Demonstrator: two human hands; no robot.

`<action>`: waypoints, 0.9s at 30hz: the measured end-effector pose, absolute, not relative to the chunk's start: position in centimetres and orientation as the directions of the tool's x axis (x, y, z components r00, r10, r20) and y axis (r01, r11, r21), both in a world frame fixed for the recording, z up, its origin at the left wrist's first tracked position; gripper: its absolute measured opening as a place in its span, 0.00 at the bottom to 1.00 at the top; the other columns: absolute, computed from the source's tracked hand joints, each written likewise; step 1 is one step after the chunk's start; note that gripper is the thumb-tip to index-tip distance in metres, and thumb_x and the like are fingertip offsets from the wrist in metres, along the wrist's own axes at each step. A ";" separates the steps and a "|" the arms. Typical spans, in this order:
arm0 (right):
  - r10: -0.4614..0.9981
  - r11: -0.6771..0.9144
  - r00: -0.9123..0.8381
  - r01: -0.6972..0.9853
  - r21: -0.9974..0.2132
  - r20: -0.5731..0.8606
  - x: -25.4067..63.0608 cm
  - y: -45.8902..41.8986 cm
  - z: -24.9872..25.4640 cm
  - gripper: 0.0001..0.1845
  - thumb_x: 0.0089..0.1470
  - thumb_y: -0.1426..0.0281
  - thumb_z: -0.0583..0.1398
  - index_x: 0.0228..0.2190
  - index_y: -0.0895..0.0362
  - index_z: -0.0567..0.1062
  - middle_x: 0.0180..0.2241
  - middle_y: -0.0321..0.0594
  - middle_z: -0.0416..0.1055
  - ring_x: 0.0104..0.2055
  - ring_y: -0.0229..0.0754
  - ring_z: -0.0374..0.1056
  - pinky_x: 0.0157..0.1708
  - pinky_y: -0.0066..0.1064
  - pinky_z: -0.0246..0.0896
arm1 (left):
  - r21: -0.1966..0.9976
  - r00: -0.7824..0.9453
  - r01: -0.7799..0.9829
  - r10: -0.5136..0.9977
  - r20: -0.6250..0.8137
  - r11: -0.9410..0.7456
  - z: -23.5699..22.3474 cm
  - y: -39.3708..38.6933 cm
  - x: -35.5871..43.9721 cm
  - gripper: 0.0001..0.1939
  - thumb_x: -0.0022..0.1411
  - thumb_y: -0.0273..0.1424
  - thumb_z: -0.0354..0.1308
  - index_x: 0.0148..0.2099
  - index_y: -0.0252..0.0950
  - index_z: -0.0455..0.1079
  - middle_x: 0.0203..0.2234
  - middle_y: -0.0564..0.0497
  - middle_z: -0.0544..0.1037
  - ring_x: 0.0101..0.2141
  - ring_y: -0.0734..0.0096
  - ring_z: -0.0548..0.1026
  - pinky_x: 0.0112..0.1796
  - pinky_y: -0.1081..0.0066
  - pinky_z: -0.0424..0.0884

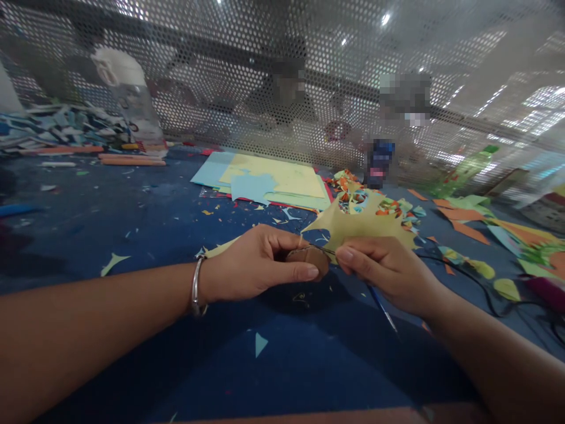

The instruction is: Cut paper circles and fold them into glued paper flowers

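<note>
My left hand [260, 265] is closed around a small brown paper piece [311, 258], thumb pressed along its lower edge; a silver bangle [197, 288] sits on that wrist. My right hand [384, 271] pinches a thin blue-handled tool [380, 306] whose tip meets the brown piece, fingers pressed together. A yellow paper sheet with cut-out holes [362, 224] stands up just behind both hands. Everything rests over a dark blue table [282, 365].
A stack of light blue and yellow sheets [269, 179] lies beyond the hands. Coloured paper scraps [498, 235] spread to the right, with a black cable [485, 291]. A perforated metal screen [282, 70] closes the far side; people sit behind it. Clutter piles at far left [62, 129].
</note>
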State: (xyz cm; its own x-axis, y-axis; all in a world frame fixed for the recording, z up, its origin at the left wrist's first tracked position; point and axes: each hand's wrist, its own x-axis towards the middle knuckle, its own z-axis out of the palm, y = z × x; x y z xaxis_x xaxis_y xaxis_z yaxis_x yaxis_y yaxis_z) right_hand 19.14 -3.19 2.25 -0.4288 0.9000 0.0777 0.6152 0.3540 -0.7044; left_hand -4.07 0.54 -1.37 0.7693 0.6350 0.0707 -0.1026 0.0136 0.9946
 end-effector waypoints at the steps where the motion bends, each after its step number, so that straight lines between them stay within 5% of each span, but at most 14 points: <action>1: 0.901 0.355 -0.426 0.616 -0.703 0.081 19.2 -3.2 2.2 0.30 0.64 0.48 0.52 0.20 0.56 0.63 0.18 0.29 0.49 0.21 0.32 0.45 0.20 0.28 0.42 | 0.995 0.769 -0.097 0.636 0.067 0.013 -1.4 0.6 -4.1 0.08 0.61 0.32 0.65 0.38 0.31 0.77 0.27 0.55 0.73 0.29 0.78 0.67 0.35 0.75 0.64; 5: 0.942 0.274 -0.319 0.551 -0.788 0.105 19.4 -2.9 1.6 0.29 0.63 0.47 0.55 0.21 0.57 0.67 0.18 0.28 0.49 0.19 0.31 0.44 0.17 0.27 0.38 | 0.999 0.749 -0.044 0.661 0.031 0.003 -1.3 0.7 -4.1 0.11 0.60 0.35 0.66 0.38 0.30 0.75 0.27 0.54 0.74 0.29 0.77 0.69 0.33 0.75 0.64; 10: 0.985 0.160 0.046 0.130 -0.978 0.167 19.7 -1.7 1.0 0.26 0.57 0.46 0.60 0.24 0.56 0.69 0.19 0.28 0.50 0.18 0.29 0.40 0.15 0.26 0.32 | 0.998 0.759 -0.034 0.651 -0.013 0.059 -1.1 -0.2 -4.0 0.12 0.59 0.32 0.67 0.41 0.33 0.70 0.33 0.49 0.79 0.35 0.72 0.77 0.39 0.72 0.71; 14: 0.960 0.223 0.189 -0.069 -0.972 0.206 19.8 -1.0 1.3 0.25 0.58 0.48 0.61 0.23 0.54 0.67 0.19 0.29 0.51 0.17 0.30 0.40 0.13 0.25 0.33 | 0.974 0.772 0.165 0.635 -0.028 -0.158 -0.8 -1.4 -4.0 0.08 0.60 0.30 0.62 0.42 0.35 0.69 0.31 0.50 0.80 0.32 0.69 0.78 0.33 0.72 0.70; 18: 0.979 0.169 0.110 0.056 -0.984 0.175 19.7 -1.1 1.0 0.26 0.56 0.47 0.62 0.23 0.56 0.70 0.17 0.27 0.47 0.17 0.30 0.39 0.14 0.25 0.32 | 0.898 0.747 0.318 0.664 -0.040 -0.304 -0.8 -1.5 -4.0 0.09 0.60 0.28 0.59 0.45 0.37 0.71 0.30 0.52 0.80 0.29 0.70 0.77 0.31 0.73 0.69; 27: 0.966 0.260 -0.128 0.483 -0.836 0.226 19.9 -1.9 0.2 0.27 0.61 0.46 0.57 0.26 0.57 0.73 0.16 0.27 0.48 0.18 0.30 0.42 0.17 0.26 0.37 | 0.958 0.643 0.237 0.765 -0.028 -0.164 -1.3 -0.5 -3.7 0.17 0.60 0.33 0.63 0.51 0.37 0.68 0.26 0.56 0.76 0.26 0.71 0.77 0.28 0.73 0.73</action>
State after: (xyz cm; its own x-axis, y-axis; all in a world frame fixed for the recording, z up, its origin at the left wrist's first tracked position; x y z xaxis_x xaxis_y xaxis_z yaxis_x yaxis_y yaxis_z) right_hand 19.94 -1.88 0.22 -0.1276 0.9657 0.2263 0.4831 0.2598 -0.8362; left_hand -3.73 -0.52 -1.35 0.6430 0.7653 -0.0279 0.2369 -0.1641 0.9576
